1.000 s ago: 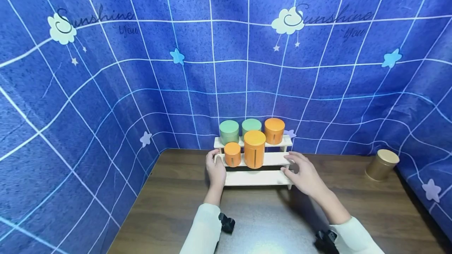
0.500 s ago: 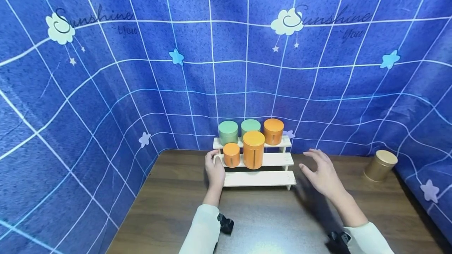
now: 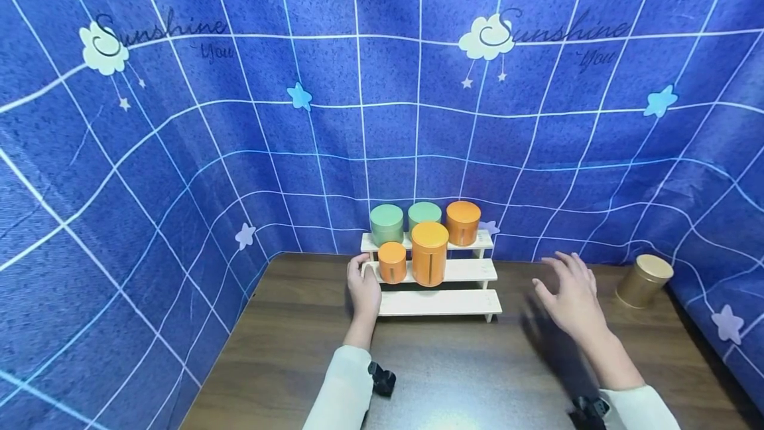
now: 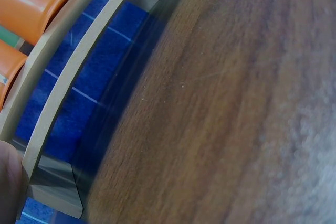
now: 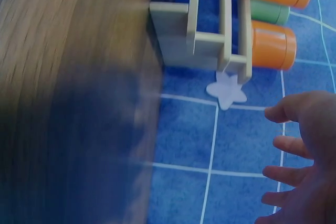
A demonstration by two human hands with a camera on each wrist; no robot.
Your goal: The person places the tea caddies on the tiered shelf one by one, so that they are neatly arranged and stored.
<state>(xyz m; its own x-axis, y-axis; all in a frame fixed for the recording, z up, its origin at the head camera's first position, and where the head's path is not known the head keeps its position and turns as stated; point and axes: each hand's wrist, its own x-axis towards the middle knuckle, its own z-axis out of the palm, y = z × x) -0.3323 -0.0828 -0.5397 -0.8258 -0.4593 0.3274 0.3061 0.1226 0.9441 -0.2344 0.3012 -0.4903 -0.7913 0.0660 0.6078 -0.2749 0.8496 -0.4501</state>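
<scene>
A white three-tier display stand (image 3: 440,302) stands against the back of the table. My left hand (image 3: 363,292) holds its left end at the middle tier. In the left wrist view the thumb (image 4: 8,174) lies against the shelf edge. Two green canisters (image 3: 386,224) and an orange canister (image 3: 463,224) sit on the top tier. On the middle tier are a small orange canister (image 3: 392,263) and a taller orange canister (image 3: 429,255). My right hand (image 3: 572,297) hovers right of the stand, fingers spread and holding nothing. Nearest on its right is a gold canister (image 3: 644,281).
A blue curtain (image 3: 382,118) with white grid lines hangs behind and along both sides of the brown wooden table (image 3: 298,350). A black wrist camera (image 3: 382,379) is strapped at the left sleeve, and another wrist camera (image 3: 589,411) at the right one.
My right hand has left the stand's right end and moved right, toward the gold canister. The left hand, the stand and the canisters stay in place.
</scene>
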